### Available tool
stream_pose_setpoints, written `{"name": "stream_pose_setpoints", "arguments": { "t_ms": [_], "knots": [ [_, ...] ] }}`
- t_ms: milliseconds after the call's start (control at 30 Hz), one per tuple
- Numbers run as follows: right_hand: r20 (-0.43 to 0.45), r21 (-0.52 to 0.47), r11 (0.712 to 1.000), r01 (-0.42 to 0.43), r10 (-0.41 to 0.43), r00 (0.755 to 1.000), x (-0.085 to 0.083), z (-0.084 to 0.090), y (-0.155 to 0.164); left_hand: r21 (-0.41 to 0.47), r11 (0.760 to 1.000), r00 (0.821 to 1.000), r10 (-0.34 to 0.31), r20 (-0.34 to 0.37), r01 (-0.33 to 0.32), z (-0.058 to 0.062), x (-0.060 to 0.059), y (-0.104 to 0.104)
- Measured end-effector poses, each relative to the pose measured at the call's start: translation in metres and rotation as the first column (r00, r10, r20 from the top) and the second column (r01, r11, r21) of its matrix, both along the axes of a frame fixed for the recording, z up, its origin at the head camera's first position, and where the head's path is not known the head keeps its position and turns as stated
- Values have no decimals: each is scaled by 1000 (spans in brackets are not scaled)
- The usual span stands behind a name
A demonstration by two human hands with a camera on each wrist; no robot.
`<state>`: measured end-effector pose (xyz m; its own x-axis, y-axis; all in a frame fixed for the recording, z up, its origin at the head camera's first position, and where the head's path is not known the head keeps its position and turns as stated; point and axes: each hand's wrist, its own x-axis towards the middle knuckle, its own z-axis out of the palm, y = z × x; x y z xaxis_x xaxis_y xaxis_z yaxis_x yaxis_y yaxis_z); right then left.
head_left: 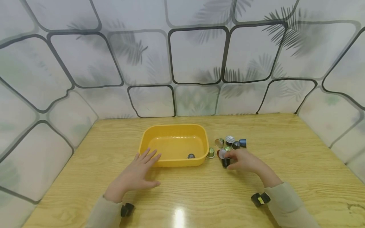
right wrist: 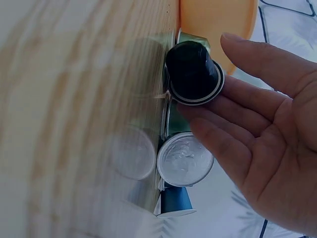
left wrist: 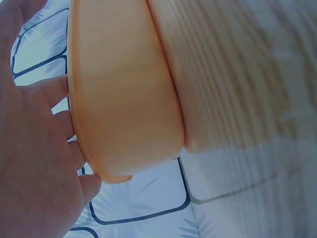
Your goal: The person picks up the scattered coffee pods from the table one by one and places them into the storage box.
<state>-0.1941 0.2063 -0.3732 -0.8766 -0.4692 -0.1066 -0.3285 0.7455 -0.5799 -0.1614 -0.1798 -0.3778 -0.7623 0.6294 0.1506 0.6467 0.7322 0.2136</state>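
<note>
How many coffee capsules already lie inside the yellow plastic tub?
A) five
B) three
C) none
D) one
D: the head view shows a single dark coffee capsule on the floor of the yellow plastic tub; the other capsules sit on the wooden table to its right, near the right hand.

Bright, even, soft light throughout; sharp in the head view only.
Glared white on the surface (head_left: 179,218) near the bottom edge, cast faint shadows under both hands, bowed the wall lines toward the corners; blurred the wood grain close up in both wrist views, washed the left wrist view pale.
</note>
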Motion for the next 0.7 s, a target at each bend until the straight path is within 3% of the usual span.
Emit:
{"name": "stream_pose_setpoints", "arguments": {
  "t_ms": [233,700],
  "knots": [
    [23,27,999,-35,34,999,-1,-3,1,0,1000,1000,4,1,-4,0,0,0],
    [-24,73,992,-106,108,994,0,-5,1,-1,1000,1000,9,9,-9,1,1,1]
  ]
}}
